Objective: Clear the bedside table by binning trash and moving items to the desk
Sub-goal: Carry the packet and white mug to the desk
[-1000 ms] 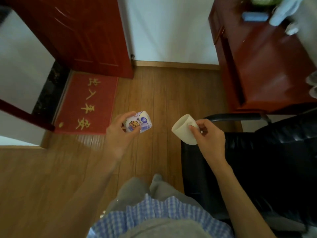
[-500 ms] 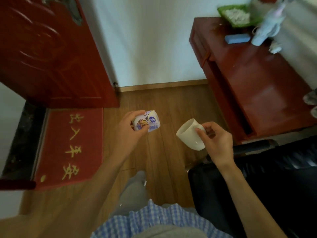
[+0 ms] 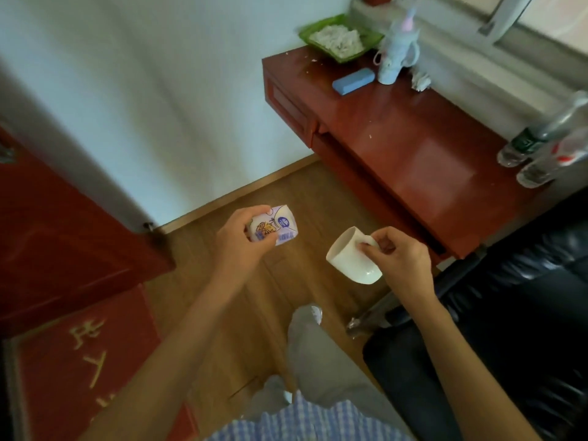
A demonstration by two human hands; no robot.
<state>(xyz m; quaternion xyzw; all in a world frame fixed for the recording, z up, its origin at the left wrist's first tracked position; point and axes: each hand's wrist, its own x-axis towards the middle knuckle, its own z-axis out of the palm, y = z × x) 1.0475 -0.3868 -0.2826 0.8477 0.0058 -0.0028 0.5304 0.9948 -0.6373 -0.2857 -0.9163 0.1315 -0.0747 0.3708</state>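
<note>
My left hand (image 3: 241, 246) grips a small white and purple tissue pack (image 3: 278, 226) above the wooden floor. My right hand (image 3: 397, 257) holds a white mug (image 3: 350, 259) by its handle, tilted with the mouth facing up and left. Both are in the air in front of a dark red desk (image 3: 423, 154), which stands to the upper right, a short way beyond the mug.
On the desk stand a green tray of white bits (image 3: 339, 38), a blue block (image 3: 353, 81), a pale blue bottle (image 3: 396, 55) and two clear plastic bottles (image 3: 541, 148). A black leather chair (image 3: 509, 313) is on the right, a red door (image 3: 57, 237) and red mat (image 3: 79, 361) on the left.
The view has swung up and right, bringing the desk closer and more fully into sight. Both hands keep their hold on the tissue pack and mug.
</note>
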